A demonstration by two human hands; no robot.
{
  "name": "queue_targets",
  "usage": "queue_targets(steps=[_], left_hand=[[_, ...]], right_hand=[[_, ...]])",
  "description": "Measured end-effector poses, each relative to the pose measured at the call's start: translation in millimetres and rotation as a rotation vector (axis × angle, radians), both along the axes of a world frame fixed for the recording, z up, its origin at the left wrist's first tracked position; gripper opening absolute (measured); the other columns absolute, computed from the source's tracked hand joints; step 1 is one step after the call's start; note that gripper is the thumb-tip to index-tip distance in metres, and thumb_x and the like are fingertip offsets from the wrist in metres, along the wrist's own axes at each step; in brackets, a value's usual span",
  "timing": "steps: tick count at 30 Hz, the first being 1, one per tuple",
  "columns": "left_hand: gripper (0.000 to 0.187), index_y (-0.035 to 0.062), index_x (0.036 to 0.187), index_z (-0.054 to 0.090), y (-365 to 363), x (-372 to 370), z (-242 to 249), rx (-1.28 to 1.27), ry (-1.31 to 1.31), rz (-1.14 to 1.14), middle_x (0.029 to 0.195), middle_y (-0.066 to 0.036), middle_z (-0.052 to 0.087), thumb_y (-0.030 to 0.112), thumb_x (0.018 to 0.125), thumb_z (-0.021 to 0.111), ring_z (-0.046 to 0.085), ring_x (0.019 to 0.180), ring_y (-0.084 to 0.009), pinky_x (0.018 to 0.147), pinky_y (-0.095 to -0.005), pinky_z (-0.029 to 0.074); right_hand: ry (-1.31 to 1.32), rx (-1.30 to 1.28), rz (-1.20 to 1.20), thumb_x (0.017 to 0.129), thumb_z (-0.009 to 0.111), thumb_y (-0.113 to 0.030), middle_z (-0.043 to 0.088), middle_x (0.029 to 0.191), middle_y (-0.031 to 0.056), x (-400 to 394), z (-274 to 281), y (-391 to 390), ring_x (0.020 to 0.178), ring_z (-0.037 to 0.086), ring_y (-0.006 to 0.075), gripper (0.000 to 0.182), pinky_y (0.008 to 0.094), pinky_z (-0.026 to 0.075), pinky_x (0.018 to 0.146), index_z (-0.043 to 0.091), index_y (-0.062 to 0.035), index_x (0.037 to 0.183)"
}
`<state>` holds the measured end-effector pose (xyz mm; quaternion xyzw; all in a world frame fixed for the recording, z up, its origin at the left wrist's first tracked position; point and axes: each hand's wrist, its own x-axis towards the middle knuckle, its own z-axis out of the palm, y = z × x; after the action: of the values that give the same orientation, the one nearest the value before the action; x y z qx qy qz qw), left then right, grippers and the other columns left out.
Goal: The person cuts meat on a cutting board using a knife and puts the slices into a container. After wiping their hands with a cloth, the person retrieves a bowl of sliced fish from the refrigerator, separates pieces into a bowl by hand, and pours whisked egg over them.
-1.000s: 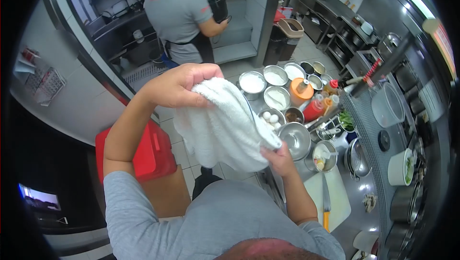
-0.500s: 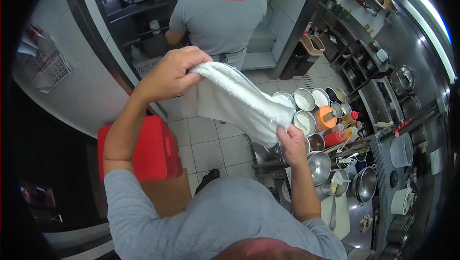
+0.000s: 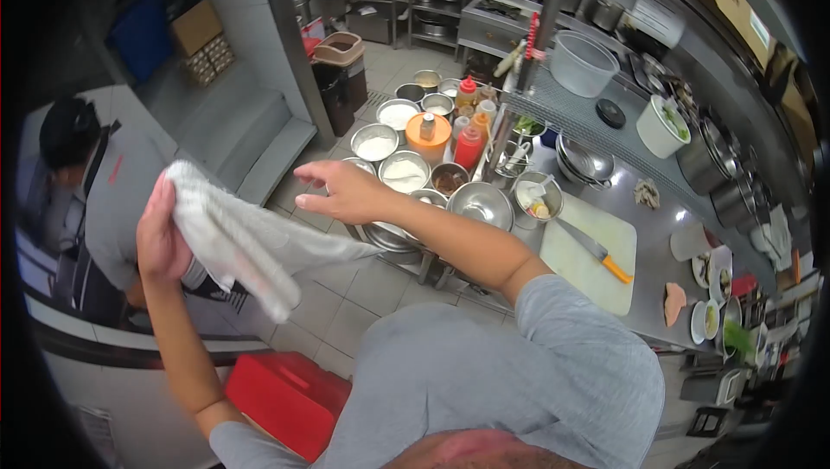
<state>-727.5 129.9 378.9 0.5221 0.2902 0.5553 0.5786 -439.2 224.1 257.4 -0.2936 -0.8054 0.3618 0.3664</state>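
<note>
A white towel (image 3: pixel 233 240) hangs folded from my left hand (image 3: pixel 164 231), which is closed on its upper edge. One end of the cloth trails off to the right, blurred, beneath my right hand (image 3: pixel 346 191). That right hand is empty, its thumb and fingers apart, and it reaches across near the metal bowls of white powder (image 3: pixel 405 172). An orange-lidded container (image 3: pixel 429 136) and a red squeeze bottle (image 3: pixel 469 147) stand just beyond it.
A knife (image 3: pixel 596 250) with an orange handle lies on the white cutting board (image 3: pixel 571 274). A co-worker (image 3: pixel 112 184) stands at the left. On the floor is a red box (image 3: pixel 285 404). A perforated shelf (image 3: pixel 562 106) overhangs the steel counter.
My right hand has let go of the towel and opened. The left hand keeps the cloth, which now hangs down. My view has swung right, toward the counter.
</note>
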Motion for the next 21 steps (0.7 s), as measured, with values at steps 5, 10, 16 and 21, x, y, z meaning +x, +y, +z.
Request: queue_targets(steps=[5,10,16,21], left_hand=[[0.039,0.0005,0.139,0.051,84,63,35,0.122,-0.29,-0.332,0.137,-0.014,0.06,0.024,0.11,0.039,0.057,0.128,-0.0267,0.111,-0.0437,0.044],[0.038,0.001,0.141,0.047,149,162,91,0.223,-0.26,-0.375,0.142,-0.015,0.054,0.02,0.109,0.04,0.052,0.132,-0.0275,0.109,-0.0482,0.043],[0.035,0.005,0.134,0.052,220,288,154,0.357,-0.053,-0.347,0.131,-0.01,0.061,0.025,0.105,0.053,0.059,0.119,-0.023,0.099,-0.0426,0.048],[0.038,0.01,0.131,0.055,273,366,170,0.38,0.162,-0.248,0.126,-0.006,0.064,0.032,0.101,0.061,0.06,0.116,-0.0197,0.096,-0.0372,0.047]], right_hand=[[0.435,0.143,-0.226,0.09,0.071,-0.017,0.071,0.104,0.0067,131,66,-16,0.09,0.067,0.0126,0.027,0.0266,0.055,0.077,0.069,-0.0018,0.113],[1.014,0.254,-0.665,0.096,0.064,-0.008,0.072,0.097,0.0103,280,119,12,0.081,0.066,0.0114,0.015,0.0252,0.054,0.067,0.065,0.0037,0.105],[0.86,0.089,-0.591,0.092,0.073,-0.019,0.07,0.094,0.0062,359,160,101,0.077,0.064,0.0114,0.022,0.0241,0.05,0.062,0.066,-0.0026,0.106],[0.7,0.117,-0.407,0.081,0.08,-0.037,0.069,0.088,0.0012,366,186,170,0.074,0.064,0.0111,0.036,0.0347,0.048,0.06,0.068,-0.0109,0.103]])
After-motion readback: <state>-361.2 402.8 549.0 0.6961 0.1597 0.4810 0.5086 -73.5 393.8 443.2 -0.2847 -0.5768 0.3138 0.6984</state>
